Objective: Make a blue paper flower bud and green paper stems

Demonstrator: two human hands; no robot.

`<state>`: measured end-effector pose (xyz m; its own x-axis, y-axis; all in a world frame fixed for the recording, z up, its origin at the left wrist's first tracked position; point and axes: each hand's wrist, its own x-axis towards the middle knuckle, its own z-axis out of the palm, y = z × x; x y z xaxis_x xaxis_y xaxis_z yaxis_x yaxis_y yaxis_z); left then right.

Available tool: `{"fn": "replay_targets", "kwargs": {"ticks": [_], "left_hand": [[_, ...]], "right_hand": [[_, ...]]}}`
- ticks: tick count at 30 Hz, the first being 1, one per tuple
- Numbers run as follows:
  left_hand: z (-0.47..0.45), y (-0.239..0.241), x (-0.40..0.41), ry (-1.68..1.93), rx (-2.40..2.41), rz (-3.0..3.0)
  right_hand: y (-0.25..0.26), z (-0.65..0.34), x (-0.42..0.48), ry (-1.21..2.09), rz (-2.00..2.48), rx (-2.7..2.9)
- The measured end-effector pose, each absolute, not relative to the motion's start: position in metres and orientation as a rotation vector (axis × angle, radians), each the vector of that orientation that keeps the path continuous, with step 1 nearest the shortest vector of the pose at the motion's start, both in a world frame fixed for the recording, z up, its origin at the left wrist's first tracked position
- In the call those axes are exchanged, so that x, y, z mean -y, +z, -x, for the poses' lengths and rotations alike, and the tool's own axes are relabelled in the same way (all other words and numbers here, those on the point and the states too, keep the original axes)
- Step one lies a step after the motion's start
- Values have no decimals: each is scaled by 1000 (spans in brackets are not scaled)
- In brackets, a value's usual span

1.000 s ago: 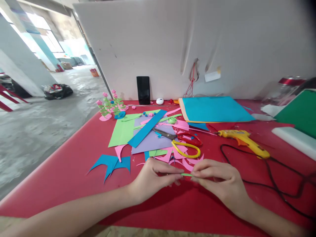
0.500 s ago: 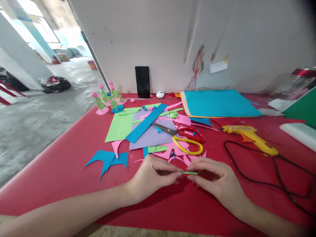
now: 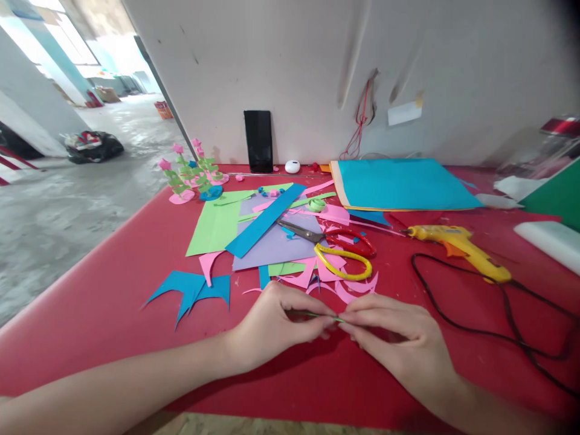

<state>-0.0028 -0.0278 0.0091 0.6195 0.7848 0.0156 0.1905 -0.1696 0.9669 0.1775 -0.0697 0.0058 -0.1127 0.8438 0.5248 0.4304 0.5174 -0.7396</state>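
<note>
My left hand pinches a thin green paper strip seen edge-on, low over the red table. My right hand closes thumb and fingers on the strip's other end, its fingertips almost meeting those of the left. Most of the strip is hidden by my fingers. Just beyond my hands lie scissors with one red and one yellow handle, blades partly apart. Pink paper scraps are spread under and around them. A pointed blue paper offcut lies left of my left hand.
Behind are a blue paper strip, purple paper, green paper and a green coil. A yellow glue gun with a black cord lies right. Paper flowers stand left; a phone leans on the wall; blue sheets lie behind.
My right hand has moved left along the green strip, and its fingers have closed on it beside my left fingertips. The left hand keeps its pinch. The view has shifted slightly.
</note>
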Motion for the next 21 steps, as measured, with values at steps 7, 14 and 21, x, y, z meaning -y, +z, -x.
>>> {"fn": "replay_targets", "kwargs": {"ticks": [7,14,21], "left_hand": [[0,7,26,566,-812,-1719],[0,6,26,526,-782,-1756],[1,6,27,585,-776,-1822]], "right_hand": [[5,-176,70,577,1071,1750],[5,-177,70,654,1074,1740],[3,-176,69,678,1091,1714]]}}
